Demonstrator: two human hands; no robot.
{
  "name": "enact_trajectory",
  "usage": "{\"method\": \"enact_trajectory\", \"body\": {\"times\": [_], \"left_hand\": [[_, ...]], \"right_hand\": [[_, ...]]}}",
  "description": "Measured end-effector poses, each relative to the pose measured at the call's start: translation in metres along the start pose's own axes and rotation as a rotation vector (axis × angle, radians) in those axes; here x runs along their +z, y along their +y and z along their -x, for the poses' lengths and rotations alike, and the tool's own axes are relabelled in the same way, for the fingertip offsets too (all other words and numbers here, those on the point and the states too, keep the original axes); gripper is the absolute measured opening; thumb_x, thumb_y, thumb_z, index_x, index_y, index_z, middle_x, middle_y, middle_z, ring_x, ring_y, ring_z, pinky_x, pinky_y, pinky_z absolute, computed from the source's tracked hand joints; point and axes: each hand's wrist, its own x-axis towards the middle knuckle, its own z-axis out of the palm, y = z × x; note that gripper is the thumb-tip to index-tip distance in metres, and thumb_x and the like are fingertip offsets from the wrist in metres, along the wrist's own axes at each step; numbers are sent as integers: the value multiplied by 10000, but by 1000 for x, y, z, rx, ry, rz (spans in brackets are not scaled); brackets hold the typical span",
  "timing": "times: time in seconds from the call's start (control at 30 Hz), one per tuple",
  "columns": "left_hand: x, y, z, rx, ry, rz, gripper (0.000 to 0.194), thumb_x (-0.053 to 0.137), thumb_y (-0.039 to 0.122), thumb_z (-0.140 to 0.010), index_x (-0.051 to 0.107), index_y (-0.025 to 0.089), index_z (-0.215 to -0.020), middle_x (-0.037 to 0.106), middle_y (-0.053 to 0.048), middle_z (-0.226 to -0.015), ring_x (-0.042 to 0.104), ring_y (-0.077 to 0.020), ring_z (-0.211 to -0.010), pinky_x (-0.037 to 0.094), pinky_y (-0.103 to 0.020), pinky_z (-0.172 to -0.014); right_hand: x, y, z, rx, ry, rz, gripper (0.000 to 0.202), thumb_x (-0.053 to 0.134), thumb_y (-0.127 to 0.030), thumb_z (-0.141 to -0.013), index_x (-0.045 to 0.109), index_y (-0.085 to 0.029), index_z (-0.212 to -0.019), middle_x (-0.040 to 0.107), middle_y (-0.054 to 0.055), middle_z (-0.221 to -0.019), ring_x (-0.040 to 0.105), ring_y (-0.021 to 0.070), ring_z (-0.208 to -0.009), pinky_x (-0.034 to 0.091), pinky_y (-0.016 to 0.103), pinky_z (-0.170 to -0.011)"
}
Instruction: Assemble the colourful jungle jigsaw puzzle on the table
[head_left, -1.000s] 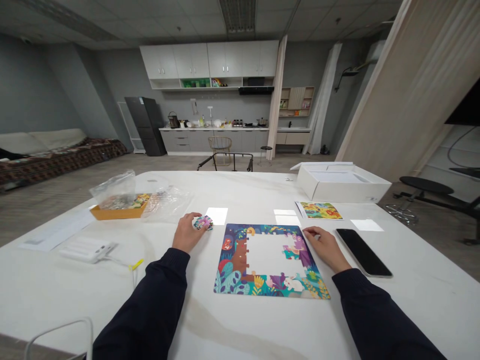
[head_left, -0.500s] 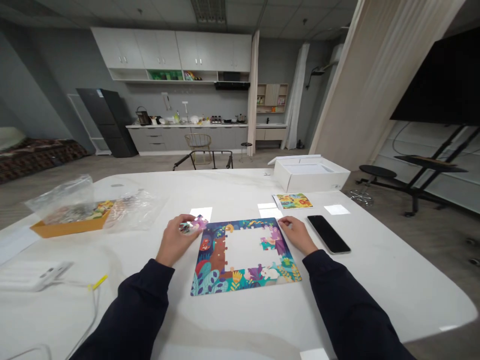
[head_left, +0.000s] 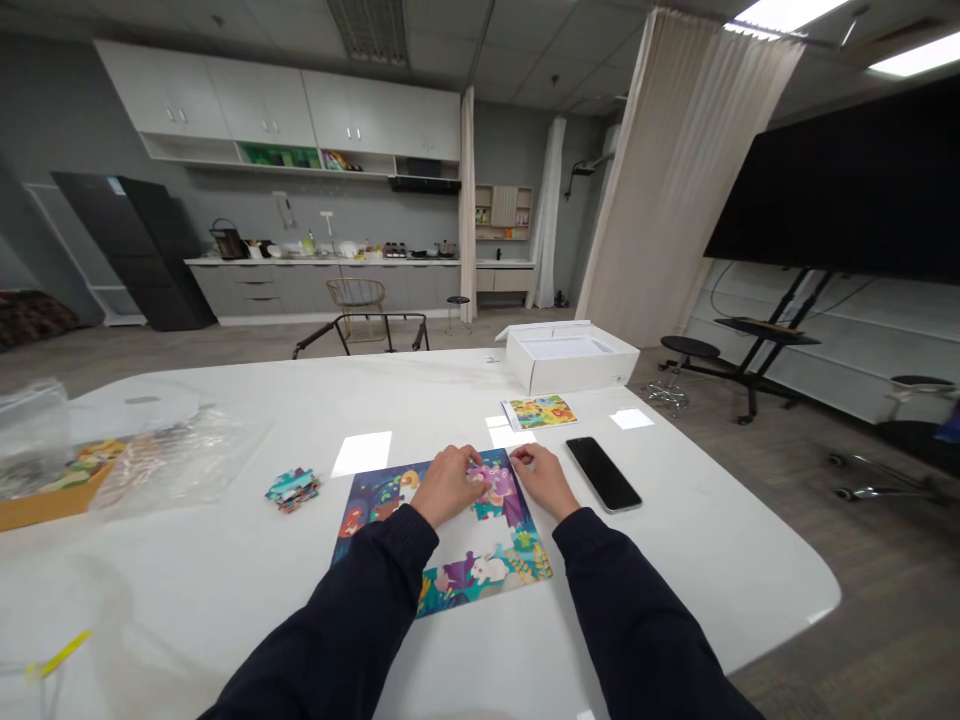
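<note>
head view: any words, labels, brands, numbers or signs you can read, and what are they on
No text can be read anywhere.
White box: tiny dark marks near a lower corner, too small to read.
Fridge: pale sticker near the top, too small to read.
Picture card: colourful artwork; any print is too small to read.
Phone: dark screen, no text showing.
Puzzle board: no lettering on the visible parts.

A white table (head_left: 187, 600) bears a puzzle board (head_left: 523, 555), stacked pieces (head_left: 293, 489), a phone (head_left: 603, 473), a picture card (head_left: 543, 411), a box (head_left: 577, 374), clear plastic (head_left: 176, 460) and an orange tray (head_left: 64, 502)
</note>
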Motion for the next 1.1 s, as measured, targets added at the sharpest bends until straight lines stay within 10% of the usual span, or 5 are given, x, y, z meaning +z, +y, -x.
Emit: {"method": "enact_trajectory", "body": {"times": [0.3,1.1], "left_hand": [[8,-16,-3,210,-154,41,442,649,146,-834,600,261,-1258,664,-65,-1236,555,-275,-1217,459,-411,-1048],[8,4,4,250,-53,-276,200,644,262,-915,793,251,-1047,687,-98,-967,603,-279,-1004,493,-386,-896]], "right_hand": [[-2,-3,1,13,-12,19,124,602,-188,-868,725,-191,-855,725,60,-874,651,213,-841,506,334,-828],[1,4,1,6,-11,14,148,712,-204,-748,738,-189,-894,717,50,-890,627,217,-835,506,352,-815]]}}
